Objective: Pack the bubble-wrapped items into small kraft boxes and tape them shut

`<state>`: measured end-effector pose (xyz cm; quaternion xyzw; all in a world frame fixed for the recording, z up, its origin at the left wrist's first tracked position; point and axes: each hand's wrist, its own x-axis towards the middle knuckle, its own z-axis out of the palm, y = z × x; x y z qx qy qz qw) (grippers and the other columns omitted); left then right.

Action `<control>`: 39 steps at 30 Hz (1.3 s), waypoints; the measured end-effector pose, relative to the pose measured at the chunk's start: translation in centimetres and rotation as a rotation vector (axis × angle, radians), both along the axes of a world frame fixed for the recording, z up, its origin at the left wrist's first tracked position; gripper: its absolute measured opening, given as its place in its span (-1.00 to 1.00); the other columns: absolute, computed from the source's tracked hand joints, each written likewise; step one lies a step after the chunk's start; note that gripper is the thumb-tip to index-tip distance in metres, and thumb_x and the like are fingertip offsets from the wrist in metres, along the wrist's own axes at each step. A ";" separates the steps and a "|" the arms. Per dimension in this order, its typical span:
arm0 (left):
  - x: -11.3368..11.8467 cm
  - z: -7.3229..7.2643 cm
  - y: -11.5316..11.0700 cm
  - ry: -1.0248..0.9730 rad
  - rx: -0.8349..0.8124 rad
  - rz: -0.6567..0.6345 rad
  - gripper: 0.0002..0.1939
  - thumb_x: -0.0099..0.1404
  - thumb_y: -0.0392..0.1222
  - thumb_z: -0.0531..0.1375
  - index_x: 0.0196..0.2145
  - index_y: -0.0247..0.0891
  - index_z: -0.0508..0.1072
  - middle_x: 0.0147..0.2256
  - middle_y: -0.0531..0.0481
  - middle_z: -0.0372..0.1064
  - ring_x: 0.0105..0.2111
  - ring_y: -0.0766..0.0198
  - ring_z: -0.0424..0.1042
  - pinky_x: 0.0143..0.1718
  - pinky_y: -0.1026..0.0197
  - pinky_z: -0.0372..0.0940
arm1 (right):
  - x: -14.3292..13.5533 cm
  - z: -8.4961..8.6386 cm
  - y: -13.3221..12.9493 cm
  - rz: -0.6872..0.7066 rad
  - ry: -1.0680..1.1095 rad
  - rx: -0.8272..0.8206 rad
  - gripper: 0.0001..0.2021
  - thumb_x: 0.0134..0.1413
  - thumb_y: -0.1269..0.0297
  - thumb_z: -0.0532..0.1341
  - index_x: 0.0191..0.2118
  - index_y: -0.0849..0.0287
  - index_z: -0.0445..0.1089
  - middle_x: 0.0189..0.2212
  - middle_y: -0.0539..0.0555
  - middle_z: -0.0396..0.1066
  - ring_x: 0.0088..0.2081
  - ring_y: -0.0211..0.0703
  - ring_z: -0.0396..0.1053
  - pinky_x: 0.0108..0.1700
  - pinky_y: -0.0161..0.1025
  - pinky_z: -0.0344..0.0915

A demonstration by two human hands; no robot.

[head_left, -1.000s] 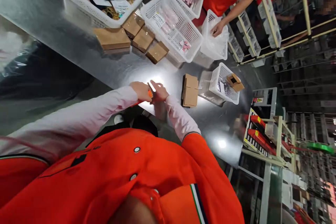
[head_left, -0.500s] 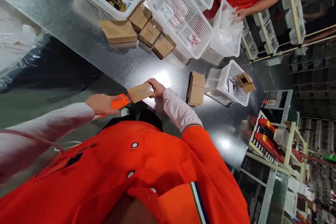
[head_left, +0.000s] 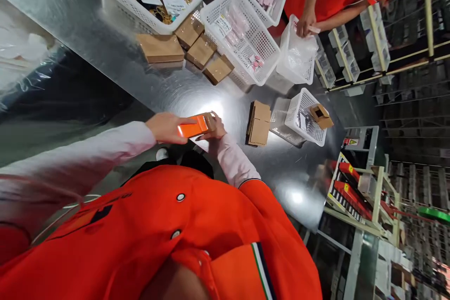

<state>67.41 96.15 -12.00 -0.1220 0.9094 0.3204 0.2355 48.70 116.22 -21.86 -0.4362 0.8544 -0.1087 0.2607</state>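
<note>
My left hand [head_left: 166, 126] is closed round an orange tape dispenser [head_left: 194, 126], held just above the table's near edge. The dispenser lies over a small brown cardboard box [head_left: 211, 122] and hides most of it. My right hand [head_left: 218, 129] grips the far end of that box, its fingers wrapped round the edge. Whether the tape touches the cardboard cannot be made out.
Several taped brown boxes [head_left: 201, 51] sit beyond my hands, beside white baskets [head_left: 269, 54]. A stack of flat cartons [head_left: 258, 124] lies to the right, near a small basket [head_left: 291, 119]. Across the table, a co-worker's hands [head_left: 306, 23] are at a plastic-filled basket.
My left hand has moved right with the tape dispenser, from beside the box to over it. The co-worker now has both hands at the plastic-filled basket.
</note>
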 end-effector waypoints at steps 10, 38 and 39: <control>-8.4 3.2 2.9 -0.164 -0.108 -0.180 -0.29 0.31 0.14 0.29 0.29 -0.29 0.65 -0.01 -0.35 0.68 -0.02 -0.18 0.62 -0.02 0.03 0.39 | -3.6 -0.3 -2.8 0.349 -0.179 -0.001 -0.10 -0.13 0.23 0.65 0.37 0.36 0.50 0.40 0.37 0.43 0.45 0.27 0.34 0.51 0.12 0.20; 3.0 -8.5 3.4 -0.325 0.014 0.321 -0.16 0.42 0.08 0.31 0.34 -0.75 0.30 0.16 -0.70 0.51 0.11 -0.10 0.60 0.01 0.14 0.31 | 1.5 1.0 -5.4 -0.266 -0.249 -0.134 -0.09 -0.27 0.20 0.72 0.24 0.35 0.45 0.22 0.31 0.49 0.22 0.04 0.51 0.29 -0.10 0.49; 3.7 -8.3 2.5 -0.337 0.005 0.334 -0.19 0.43 0.07 0.30 0.31 -0.76 0.32 0.12 -0.69 0.53 0.07 -0.10 0.60 0.01 0.12 0.31 | 2.0 1.0 -6.7 -0.370 -0.252 -0.175 -0.16 -0.11 0.13 0.68 0.24 0.39 0.44 0.19 0.32 0.52 0.15 -0.01 0.55 0.20 -0.14 0.53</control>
